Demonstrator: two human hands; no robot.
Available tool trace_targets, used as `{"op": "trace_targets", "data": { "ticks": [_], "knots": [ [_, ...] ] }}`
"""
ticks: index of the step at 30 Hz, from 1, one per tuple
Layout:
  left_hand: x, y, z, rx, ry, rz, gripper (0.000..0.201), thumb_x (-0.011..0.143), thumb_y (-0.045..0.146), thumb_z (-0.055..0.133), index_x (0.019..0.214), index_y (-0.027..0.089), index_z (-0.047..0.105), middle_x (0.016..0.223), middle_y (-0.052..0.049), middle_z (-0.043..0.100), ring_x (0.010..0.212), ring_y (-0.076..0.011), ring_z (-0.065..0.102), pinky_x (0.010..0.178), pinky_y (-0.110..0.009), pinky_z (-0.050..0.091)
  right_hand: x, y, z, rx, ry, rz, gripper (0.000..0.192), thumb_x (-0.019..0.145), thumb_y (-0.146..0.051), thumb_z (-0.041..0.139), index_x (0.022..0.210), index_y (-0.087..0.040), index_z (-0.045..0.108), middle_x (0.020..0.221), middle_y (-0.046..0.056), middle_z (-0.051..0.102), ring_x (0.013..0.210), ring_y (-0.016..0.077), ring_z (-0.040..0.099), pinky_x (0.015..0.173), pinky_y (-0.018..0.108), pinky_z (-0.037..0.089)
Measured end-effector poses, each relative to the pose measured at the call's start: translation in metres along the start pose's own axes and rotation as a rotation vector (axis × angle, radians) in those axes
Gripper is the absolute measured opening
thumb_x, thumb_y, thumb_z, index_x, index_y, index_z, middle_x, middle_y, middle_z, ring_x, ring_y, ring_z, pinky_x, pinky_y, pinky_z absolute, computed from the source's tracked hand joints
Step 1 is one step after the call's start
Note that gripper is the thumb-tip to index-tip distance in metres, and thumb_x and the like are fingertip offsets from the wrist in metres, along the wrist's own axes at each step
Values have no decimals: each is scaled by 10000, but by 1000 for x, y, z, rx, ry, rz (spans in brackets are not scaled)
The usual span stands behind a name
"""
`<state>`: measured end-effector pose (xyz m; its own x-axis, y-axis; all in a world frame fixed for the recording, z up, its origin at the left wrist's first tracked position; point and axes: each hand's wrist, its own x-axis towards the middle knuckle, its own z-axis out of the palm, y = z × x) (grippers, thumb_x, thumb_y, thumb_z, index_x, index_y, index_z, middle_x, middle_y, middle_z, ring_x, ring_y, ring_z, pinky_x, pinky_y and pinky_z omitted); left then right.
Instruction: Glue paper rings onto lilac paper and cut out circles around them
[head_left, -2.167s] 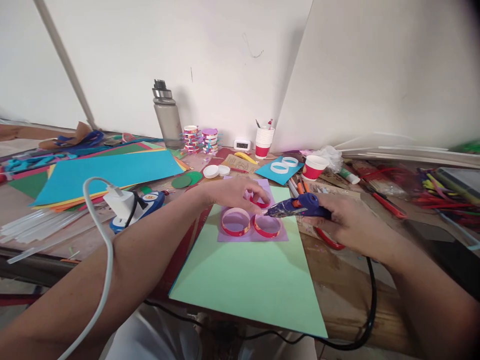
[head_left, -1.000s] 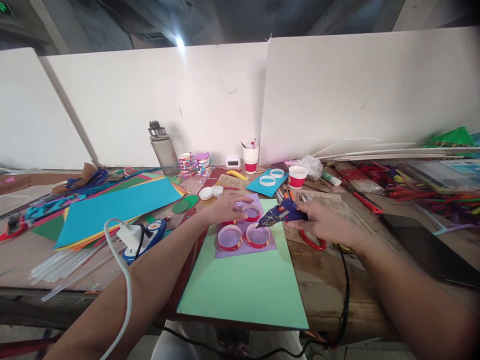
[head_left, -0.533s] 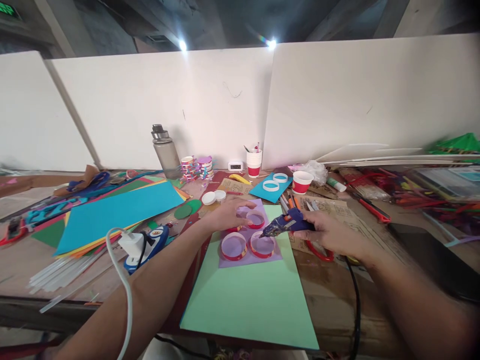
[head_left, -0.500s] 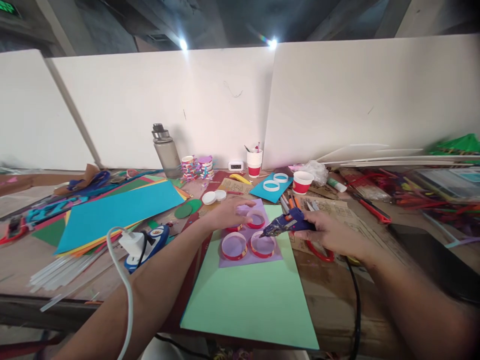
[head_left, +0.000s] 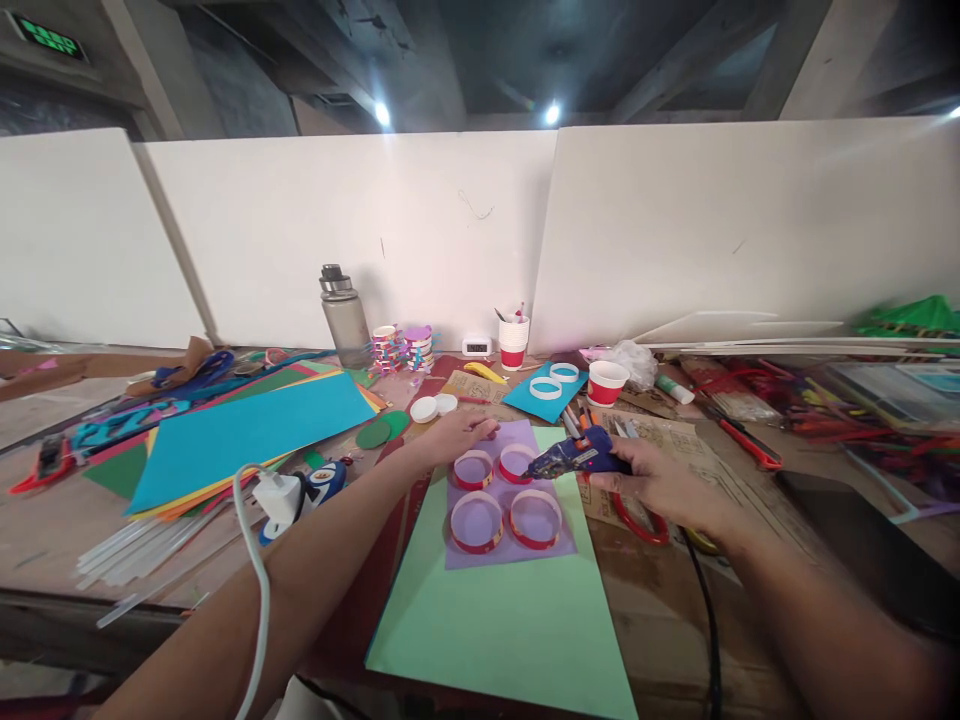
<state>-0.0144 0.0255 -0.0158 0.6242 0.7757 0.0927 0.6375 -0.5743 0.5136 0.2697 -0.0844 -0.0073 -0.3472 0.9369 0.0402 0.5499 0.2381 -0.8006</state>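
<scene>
My right hand (head_left: 649, 478) is closed around a dark blue hot glue gun (head_left: 576, 452). The gun's nozzle points left, at the far right one of several red-and-white paper cup rings (head_left: 536, 518). These rings rest on a purple paper sheet (head_left: 506, 560), which lies on a larger light green sheet (head_left: 502, 625). At the purple sheet's far left corner is my left hand (head_left: 459, 436), with its fingers extended and nothing visible in them. Whether its fingertips touch the paper I cannot tell.
Blue paper (head_left: 255, 435) tops a stack at left, beside a white plug (head_left: 277, 497) with a cable. Behind stand a bottle (head_left: 345, 325) and stacked paper cups (head_left: 514, 345). Red-handled scissors (head_left: 645, 522) and a black cord (head_left: 709, 620) lie at right.
My left hand has drawn back from over the far rings to the purple sheet's far left corner. The glue gun's nozzle has shifted from the near right ring to the far right one.
</scene>
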Motion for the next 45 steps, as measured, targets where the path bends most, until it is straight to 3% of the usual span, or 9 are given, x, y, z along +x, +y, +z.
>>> {"op": "trace_targets", "data": {
  "ticks": [6, 11, 14, 18, 24, 37, 45],
  "knots": [
    [-10, 11, 0, -161, 24, 46, 432, 868, 514, 553, 1168, 225, 670, 1267, -60, 668, 1169, -247, 595, 966, -353, 485, 2, -3, 0, -32, 128, 78, 323, 809, -500, 589, 878, -195, 671, 904, 45, 699, 861, 243, 615, 795, 353, 481],
    [-13, 13, 7, -201, -85, 101, 644, 745, 471, 725, 1338, 268, 573, 1350, -48, 619, 1226, -265, 570, 1025, -359, 460, 2, -13, -1, -156, 194, 70, 259, 826, -438, 551, 895, -205, 641, 855, 41, 688, 811, 230, 606, 745, 339, 485],
    [-12, 16, 8, -180, -97, 106, 720, 736, 447, 736, 1400, 283, 512, 1359, -34, 613, 1249, -265, 551, 1047, -361, 441, 1, -25, -2, -232, 210, 65, 235, 849, -400, 528, 924, -203, 634, 892, 53, 700, 807, 227, 614, 727, 327, 480],
    [-10, 22, 6, -155, -71, 99, 665, 740, 411, 722, 1361, 247, 546, 1309, -48, 644, 1230, -278, 557, 1047, -388, 434, -1, -39, -4, -421, 246, 53, 250, 874, -351, 517, 1021, -200, 652, 941, 66, 710, 827, 229, 626, 721, 317, 468],
    [-9, 22, 9, -150, -50, 110, 668, 733, 401, 728, 1357, 245, 547, 1253, -44, 671, 1203, -264, 560, 1002, -365, 453, -1, -47, 0, -583, 147, 105, 220, 889, -328, 537, 1022, -192, 648, 935, 83, 716, 810, 224, 632, 686, 289, 438],
    [-6, 16, 17, -74, -37, 113, 707, 744, 424, 739, 1395, 250, 525, 1282, -46, 661, 1234, -279, 546, 1026, -366, 431, 7, -46, 10, -534, 87, 64, 162, 921, -274, 487, 983, -194, 614, 984, 87, 707, 868, 225, 632, 728, 291, 431],
    [-5, 15, 19, -121, -32, 108, 759, 707, 418, 779, 1397, 251, 511, 1248, -47, 679, 1197, -278, 579, 1017, -375, 439, 14, -36, 21, -507, 94, -34, 169, 920, -244, 489, 1002, -179, 622, 992, 113, 700, 906, 239, 635, 758, 309, 447]
  ]
}}
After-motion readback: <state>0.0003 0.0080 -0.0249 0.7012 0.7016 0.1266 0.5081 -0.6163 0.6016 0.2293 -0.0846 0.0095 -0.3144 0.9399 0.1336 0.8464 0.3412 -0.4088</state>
